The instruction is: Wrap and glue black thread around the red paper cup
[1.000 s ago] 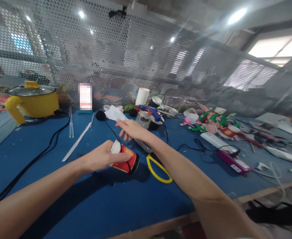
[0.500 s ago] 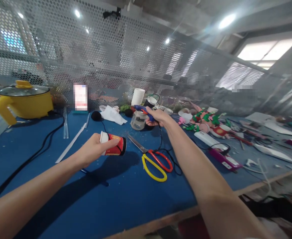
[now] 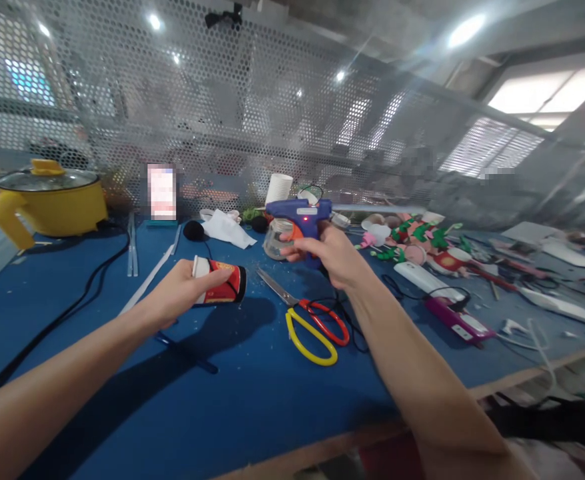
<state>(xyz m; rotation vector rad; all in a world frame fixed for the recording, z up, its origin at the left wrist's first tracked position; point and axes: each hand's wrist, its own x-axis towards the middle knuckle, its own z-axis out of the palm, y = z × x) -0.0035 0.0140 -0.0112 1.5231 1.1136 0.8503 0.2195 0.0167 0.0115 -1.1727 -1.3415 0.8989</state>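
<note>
My left hand (image 3: 180,290) is closed round a small red paper cup (image 3: 217,285), tipped on its side, with its white rim to the left and a black band at its right end. Black yarn crosses the cup and leads towards a black yarn ball (image 3: 193,231). My right hand (image 3: 335,257) grips a blue hot glue gun (image 3: 300,212) with an orange trigger. Its nozzle points left, a red light glows on its side, and a clear glue stick (image 3: 377,209) sticks out behind. Below the gun lie scissors (image 3: 300,313) with one red and one yellow handle.
A glass jar (image 3: 275,241) stands behind the gun. White cloth or paper (image 3: 228,230) and a phone (image 3: 162,192) are at the back. A yellow electric pot (image 3: 52,203) stands left. Craft pieces (image 3: 417,243) and a purple-white power strip (image 3: 457,321) lie right.
My right hand has lifted the glue gun up from beside the jar and turned it level. My left hand has shifted slightly left and up with the cup.
</note>
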